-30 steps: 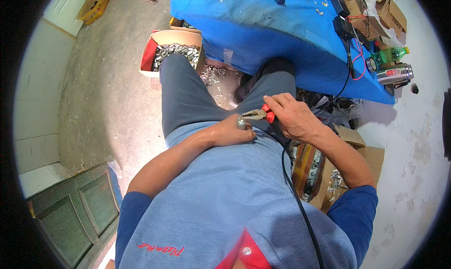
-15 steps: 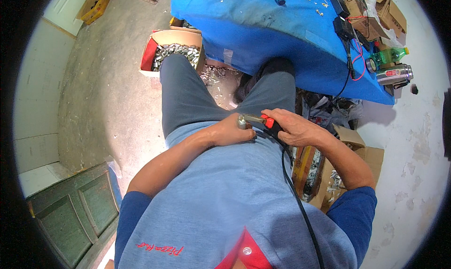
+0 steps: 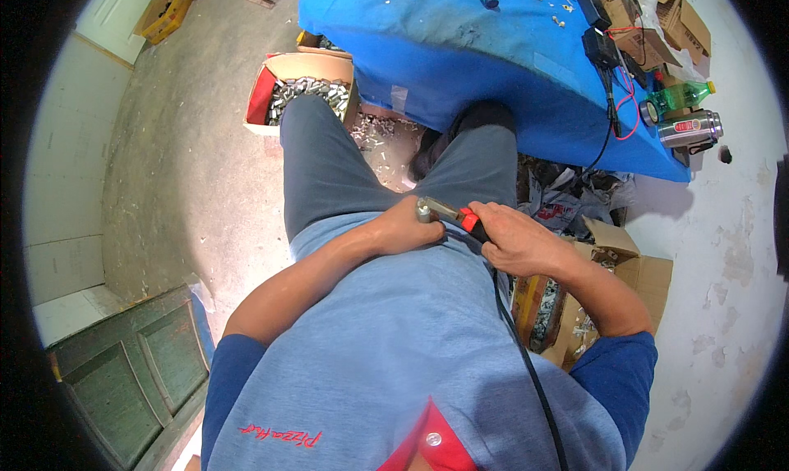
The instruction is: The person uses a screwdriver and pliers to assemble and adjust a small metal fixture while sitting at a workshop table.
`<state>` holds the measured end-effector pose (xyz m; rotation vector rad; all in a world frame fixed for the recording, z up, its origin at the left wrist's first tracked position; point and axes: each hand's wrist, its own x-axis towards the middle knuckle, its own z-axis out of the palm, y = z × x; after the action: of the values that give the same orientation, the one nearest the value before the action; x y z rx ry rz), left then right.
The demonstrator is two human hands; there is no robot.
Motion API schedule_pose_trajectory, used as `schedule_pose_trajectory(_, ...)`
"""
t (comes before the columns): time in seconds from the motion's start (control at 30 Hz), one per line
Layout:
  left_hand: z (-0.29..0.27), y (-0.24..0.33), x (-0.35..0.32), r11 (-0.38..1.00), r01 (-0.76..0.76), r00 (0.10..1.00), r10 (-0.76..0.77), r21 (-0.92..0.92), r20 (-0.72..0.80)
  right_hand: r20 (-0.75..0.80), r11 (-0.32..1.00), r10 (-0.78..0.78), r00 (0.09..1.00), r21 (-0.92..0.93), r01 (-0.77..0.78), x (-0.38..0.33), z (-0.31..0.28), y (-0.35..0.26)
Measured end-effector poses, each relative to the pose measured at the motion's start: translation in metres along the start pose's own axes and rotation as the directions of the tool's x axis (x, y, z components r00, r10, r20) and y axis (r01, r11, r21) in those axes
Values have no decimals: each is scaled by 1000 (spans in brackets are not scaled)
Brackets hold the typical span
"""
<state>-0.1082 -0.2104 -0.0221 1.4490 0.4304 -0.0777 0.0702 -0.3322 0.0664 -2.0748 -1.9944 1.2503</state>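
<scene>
In the head view we sit with both hands in our lap, just below the edge of the blue-covered bench [image 3: 493,68]. Our right hand [image 3: 514,239] is closed around a tool with a red and black handle [image 3: 470,222]; its long axis runs roughly level across the lap, tilted slightly up toward our left, and its metal tip points left into our other hand. Our left hand [image 3: 408,228] is curled shut around a small grey metal piece [image 3: 424,210], which touches the tool's tip. A black cable [image 3: 526,364] trails from the handle down over our blue shirt.

On the floor ahead to our left stands an open cardboard box [image 3: 306,89] with a red flap, full of small silvery parts. At our right side sit more open brown cartons [image 3: 608,282], one showing a yellow and red printed panel. On the far right end of the bench lie a green plastic bottle [image 3: 678,95] and a silver can [image 3: 689,130] on their sides, near a black adapter with red wire [image 3: 604,48] and brown cartons.
</scene>
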Motion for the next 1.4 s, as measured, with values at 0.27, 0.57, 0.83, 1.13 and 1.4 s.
schedule_pose_trajectory(0.27,2,4,-2,993,42,998,-36,110,-59,105,996,-47,993,84,38,2,-8,4)
schedule_pose_trajectory(0.57,2,-4,-1,995,10,999,-5,99,-46,-15,995,14,1000,-95,-15,1,0,-5)
schedule_pose_trajectory(0.83,5,-16,3,999,-31,997,34,34,-73,-205,967,-96,974,-252,42,-1,18,5)
schedule_pose_trajectory(1.13,4,6,-3,986,46,999,-41,160,-34,-380,987,-41,924,-160,-22,15,36,26)
schedule_pose_trajectory(1.4,1,9,-4,975,113,992,-101,190,-73,-400,654,138,906,724,220,21,19,-5)
